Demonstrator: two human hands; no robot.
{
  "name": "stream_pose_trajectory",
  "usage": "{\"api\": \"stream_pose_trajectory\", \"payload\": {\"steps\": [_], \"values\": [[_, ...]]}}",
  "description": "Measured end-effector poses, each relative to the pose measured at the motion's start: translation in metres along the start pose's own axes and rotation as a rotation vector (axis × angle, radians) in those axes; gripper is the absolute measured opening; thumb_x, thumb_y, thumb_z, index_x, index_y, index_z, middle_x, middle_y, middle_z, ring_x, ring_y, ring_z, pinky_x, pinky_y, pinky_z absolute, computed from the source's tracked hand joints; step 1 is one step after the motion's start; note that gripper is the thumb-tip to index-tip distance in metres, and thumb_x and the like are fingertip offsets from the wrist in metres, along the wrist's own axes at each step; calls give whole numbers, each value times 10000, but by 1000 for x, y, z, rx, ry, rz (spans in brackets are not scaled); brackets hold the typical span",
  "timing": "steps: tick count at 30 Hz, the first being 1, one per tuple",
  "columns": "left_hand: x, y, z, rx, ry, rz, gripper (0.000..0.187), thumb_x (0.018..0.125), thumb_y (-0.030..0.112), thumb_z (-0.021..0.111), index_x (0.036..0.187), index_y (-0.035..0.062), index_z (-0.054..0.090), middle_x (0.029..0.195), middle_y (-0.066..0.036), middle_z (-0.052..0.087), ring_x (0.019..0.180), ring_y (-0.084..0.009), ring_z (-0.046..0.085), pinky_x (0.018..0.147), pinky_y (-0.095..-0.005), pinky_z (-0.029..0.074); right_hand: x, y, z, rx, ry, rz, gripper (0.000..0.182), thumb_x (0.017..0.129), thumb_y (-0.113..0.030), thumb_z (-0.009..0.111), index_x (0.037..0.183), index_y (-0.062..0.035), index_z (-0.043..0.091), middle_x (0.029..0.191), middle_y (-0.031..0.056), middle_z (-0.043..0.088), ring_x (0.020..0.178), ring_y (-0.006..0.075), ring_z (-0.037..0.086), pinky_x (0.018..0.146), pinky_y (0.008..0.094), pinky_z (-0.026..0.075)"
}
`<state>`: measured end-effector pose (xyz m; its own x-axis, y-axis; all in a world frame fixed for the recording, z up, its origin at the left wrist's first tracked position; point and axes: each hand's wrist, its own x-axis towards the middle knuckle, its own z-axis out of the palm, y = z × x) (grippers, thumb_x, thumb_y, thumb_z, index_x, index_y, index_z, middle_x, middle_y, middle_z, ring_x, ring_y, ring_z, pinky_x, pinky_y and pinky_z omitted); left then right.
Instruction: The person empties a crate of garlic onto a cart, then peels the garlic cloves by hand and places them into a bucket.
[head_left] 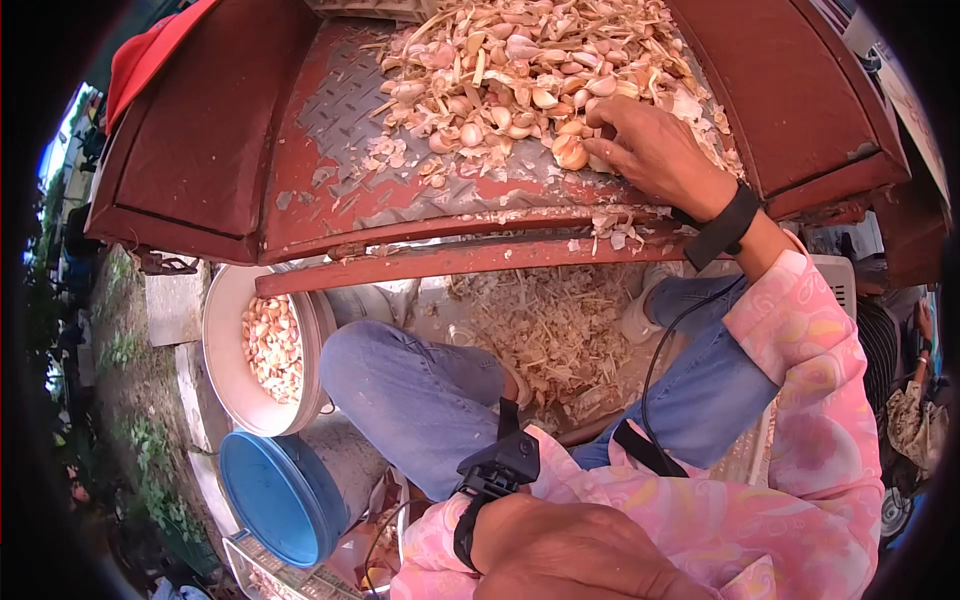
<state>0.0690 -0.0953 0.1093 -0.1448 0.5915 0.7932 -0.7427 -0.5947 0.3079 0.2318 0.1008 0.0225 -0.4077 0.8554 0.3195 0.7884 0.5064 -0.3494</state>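
At the edge of the heap of garlic cloves (530, 90), my right hand (660, 150) reaches down with a black band on its wrist. Its index finger and thumb are bent and apart, with a gap between them. The thumb tip is beside a yellowish garlic piece (570, 153), perhaps touching it; I see nothing gripped. Close to the camera, my left hand (575, 550) crosses in front of the pink patterned sleeve, back of the hand up. A small black device is strapped to that wrist. Its fingers run out of the bottom of the view and are hidden.
The heap lies on a red metal surface (330, 170) with raised side panels. A white bucket (225, 345) holding peeled-looking cloves stands at the lower left, near a blue-lidded bucket (275, 500). Dry stalks and skins (560, 330) litter the ground between my legs. Another person is at far right.
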Motion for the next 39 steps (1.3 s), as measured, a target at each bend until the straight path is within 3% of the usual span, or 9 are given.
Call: {"api": "stream_pose_trajectory", "payload": {"steps": [17,21,22,23,26,28,31,34,39], "values": [[9,16,-17,15,-108,-24,50,784,-43,578,802,-77,610,850,-261,621,683,-290,647,526,-296,537,38,-19,31,-106,34,-180,251,796,-145,582,1039,-92,549,936,128,554,879,332,551,725,424,452],[9,24,-42,321,-206,-19,73,790,-21,598,833,-74,622,842,-214,619,648,-258,633,522,-265,515,51,-24,33,-191,-101,-113,215,781,-149,604,964,-48,552,917,129,546,874,338,564,717,434,452],[20,71,-70,418,-337,-507,143,882,61,516,967,-52,527,858,-245,596,556,-181,585,483,-225,480,52,-23,35,-150,-140,-124,204,781,-145,604,950,-43,551,909,129,544,867,338,566,712,437,452],[8,48,-71,847,90,-20,169,899,91,506,984,-53,527,865,-215,597,658,-156,588,602,-224,494,52,-23,35,-107,-179,-133,193,781,-141,604,935,-38,550,901,129,542,860,338,569,707,440,452],[20,101,-180,1526,569,-269,204,895,80,524,1061,-39,530,938,-138,607,789,-136,591,699,-229,476,49,-23,34,-76,-133,-164,138,776,-120,578,872,-32,535,888,131,553,825,345,574,681,450,453],[-3,140,-267,2059,429,-509,341,894,87,528,1200,-55,478,1066,-140,578,959,-167,560,816,-257,449,43,-24,30,-6,-68,-223,120,769,-121,559,831,-27,518,875,132,564,793,346,579,658,456,454],[9,95,-218,1617,485,-457,361,882,93,552,1200,-59,473,1095,-151,567,980,-172,553,831,-262,446,39,-36,21,37,-147,-205,181,805,-142,585,942,-38,528,845,117,531,793,318,568,667,415,450],[10,11,-164,1074,332,-665,421,857,100,605,1215,-63,456,1110,-151,558,978,-150,554,800,-251,456,30,-54,20,281,-121,-449,131,787,-145,557,829,-30,512,834,128,548,774,336,576,654,439,454],[-7,-56,-157,627,322,-781,302,865,103,601,1116,-47,526,965,-89,616,840,-102,588,720,-205,464,14,-77,6,208,-151,-454,176,783,-173,572,848,-26,501,844,145,555,789,337,577,651,424,454]]}}
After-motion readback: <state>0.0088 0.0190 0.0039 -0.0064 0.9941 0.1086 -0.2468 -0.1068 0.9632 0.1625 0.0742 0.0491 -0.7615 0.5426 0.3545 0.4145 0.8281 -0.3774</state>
